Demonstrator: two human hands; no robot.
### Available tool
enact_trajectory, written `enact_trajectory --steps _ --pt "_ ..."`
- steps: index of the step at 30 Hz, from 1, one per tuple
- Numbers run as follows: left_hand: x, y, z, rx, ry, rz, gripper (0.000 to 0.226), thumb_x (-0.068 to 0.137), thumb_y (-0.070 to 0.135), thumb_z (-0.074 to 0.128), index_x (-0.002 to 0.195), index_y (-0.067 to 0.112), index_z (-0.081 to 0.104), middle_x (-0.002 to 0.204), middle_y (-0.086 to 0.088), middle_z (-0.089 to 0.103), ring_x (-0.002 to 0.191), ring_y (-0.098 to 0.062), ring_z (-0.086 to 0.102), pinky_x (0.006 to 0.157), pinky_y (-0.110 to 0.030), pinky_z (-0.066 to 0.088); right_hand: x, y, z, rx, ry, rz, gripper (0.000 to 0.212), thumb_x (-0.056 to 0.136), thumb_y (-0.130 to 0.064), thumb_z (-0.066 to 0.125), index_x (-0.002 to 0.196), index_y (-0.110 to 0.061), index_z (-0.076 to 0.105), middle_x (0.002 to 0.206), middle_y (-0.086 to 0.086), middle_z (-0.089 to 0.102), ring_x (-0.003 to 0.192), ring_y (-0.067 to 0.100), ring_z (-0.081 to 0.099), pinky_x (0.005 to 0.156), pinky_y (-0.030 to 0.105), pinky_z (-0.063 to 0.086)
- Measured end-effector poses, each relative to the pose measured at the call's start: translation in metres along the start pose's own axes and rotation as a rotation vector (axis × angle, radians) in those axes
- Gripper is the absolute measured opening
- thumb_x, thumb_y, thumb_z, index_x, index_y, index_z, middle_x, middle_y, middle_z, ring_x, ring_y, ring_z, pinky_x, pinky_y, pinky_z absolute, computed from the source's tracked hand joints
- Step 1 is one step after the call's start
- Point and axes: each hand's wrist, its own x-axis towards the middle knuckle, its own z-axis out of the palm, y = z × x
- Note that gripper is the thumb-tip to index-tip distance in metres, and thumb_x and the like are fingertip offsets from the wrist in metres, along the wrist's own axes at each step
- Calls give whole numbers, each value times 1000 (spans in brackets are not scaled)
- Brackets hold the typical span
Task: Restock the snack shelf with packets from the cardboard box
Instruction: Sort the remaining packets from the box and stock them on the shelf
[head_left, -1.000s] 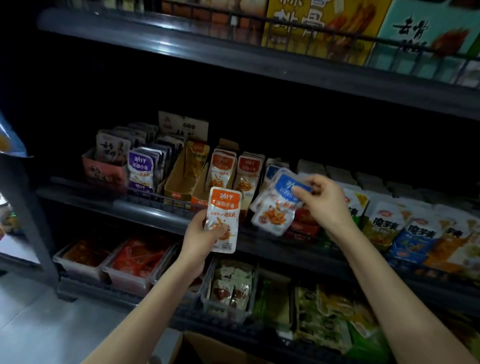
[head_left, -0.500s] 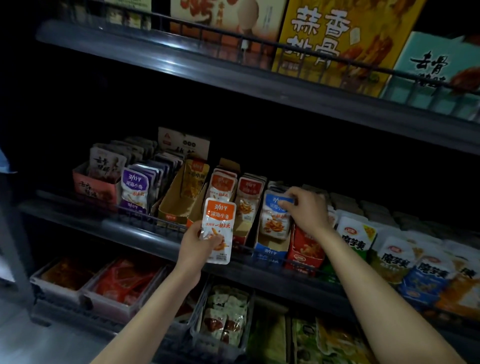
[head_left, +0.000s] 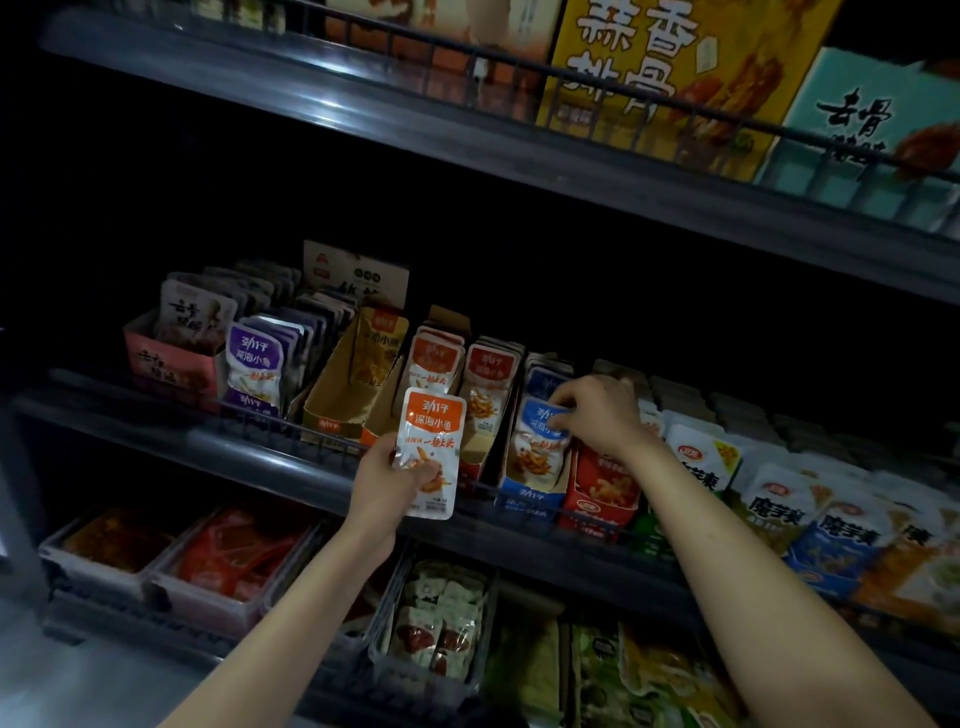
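Lower shelf: clear plastic tubs of red sauce sachets (head_left: 234, 561) sit at the lower left of the frame, nearest the camera and under both forearms.
Left hand: the left hand (head_left: 387, 486), just left of centre, grips the lower half of an orange-and-white foil snack packet (head_left: 430, 447). The fingers are curled behind it and the thumb is on its front.
Why held so: the packet stands upright in front of the shelf rail with its label facing out. It is probably waiting its turn, since it matches the row of orange-topped packets (head_left: 434, 358) just behind it.
Right hand: the right hand (head_left: 602, 415), right of centre, pinches the top edge of a blue-and-white foil snack packet (head_left: 537, 441) between thumb and fingertips, the other fingers bent.
Blue packet: it stands upright at the front of a blue display carton (head_left: 530, 501) — likely being seated face-forward in its own row.
Middle shelf: the dark metal middle shelf (head_left: 270, 457) carries the cartons side by side. An open tan carton (head_left: 332, 415) to the left looks nearly empty.
Supply: the cardboard box is not in view.
Top shelf: a large yellow carton with bold characters (head_left: 649, 67) stands at the upper right — farthest away.
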Motion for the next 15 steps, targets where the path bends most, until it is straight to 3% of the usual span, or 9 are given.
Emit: enact_trajectory --steps 6,9,15 --pt "6 2 4 -25 7 -1 25 86 -4 63 103 14 59 96 -2 67 90 -19 64 67 -28 49 14 3 -1 77 17 56 22 85 -27 70 104 -18 71 101 1 70 88 14 62 68 24 38" --pt "8 3 5 -26 8 -1 24 86 -4 64 99 17 59 93 0 67 85 -15 63 64 -27 48 25 2 1 105 -21 130 24 86 -23 68 108 -15 68 102 5 68 93 19 61 80 30 45" --pt "11 4 3 -17 10 8 25 86 -3 64 98 18 58 96 -1 66 87 -19 63 67 -30 48 40 0 6 -8 -41 179 33 85 -24 69 116 -21 59 121 8 54 115 28 47 100 39 38"
